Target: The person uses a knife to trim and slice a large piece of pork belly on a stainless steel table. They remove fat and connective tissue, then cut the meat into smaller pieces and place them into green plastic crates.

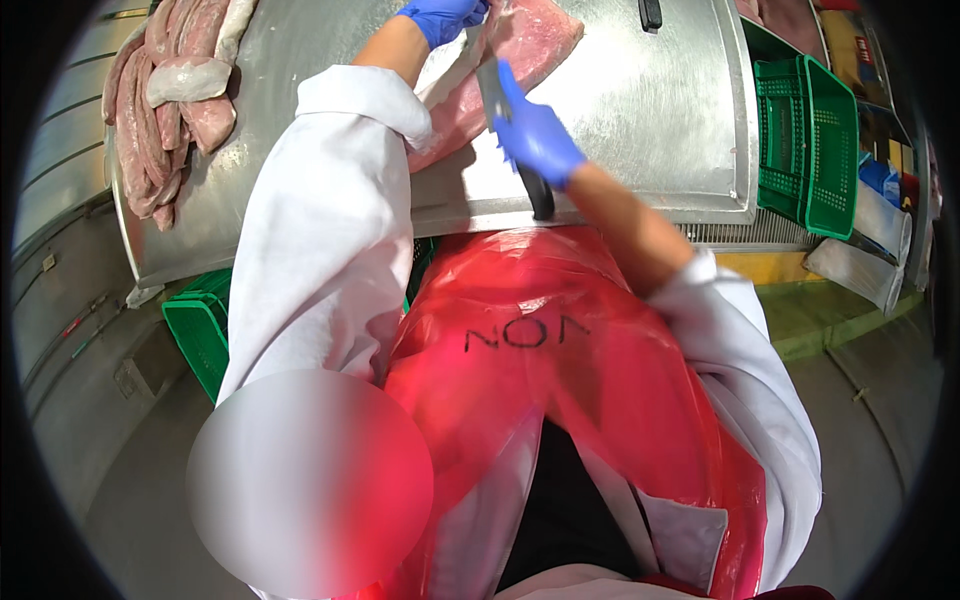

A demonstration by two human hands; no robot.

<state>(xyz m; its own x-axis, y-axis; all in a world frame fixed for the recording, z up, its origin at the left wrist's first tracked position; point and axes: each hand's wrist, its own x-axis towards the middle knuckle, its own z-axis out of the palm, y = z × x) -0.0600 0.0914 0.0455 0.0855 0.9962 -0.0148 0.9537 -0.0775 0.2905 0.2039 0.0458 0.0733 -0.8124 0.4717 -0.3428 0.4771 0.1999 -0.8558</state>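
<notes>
A large slab of pale pink raw meat with a whitish layer along its left side lies on the metal work table. At its far end my left hand, in a blue glove, has its fingers curled on the meat's edge; the top of the picture cuts off part of them. My right hand, also blue-gloved, is wrapped round a knife. The knife's blade points away from me against the slab, and its black handle end sticks out below my palm near the table's front edge.
Several long strips of meat are piled at the table's left. Green perforated crates stand right of the table and under its left front. A small black object lies at the far side. My red apron meets the front edge.
</notes>
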